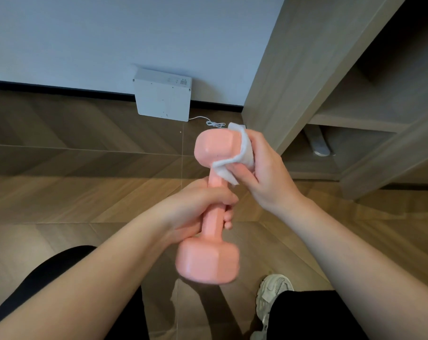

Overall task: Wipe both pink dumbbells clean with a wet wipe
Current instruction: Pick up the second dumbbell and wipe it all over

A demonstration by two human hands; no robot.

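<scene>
Wiping is under way on 1 dumbbell [213, 223], held in the air above the floor [85, 192], in front of the person. The left hand [195, 207] grips its handle, fingers [228, 217] curled round it. The right hand [264, 173] pinches the wipe [242, 153] and presses it against the far head [215, 148].

Judged from this, the next move calls for turning the dumbbell in the left hand, so the wipe can reach the other faces, the handle and the near head [208, 262].

Count in view: 1 pink dumbbell, 1 wipe, 2 hands. The 2nd dumbbell is not in view.
</scene>
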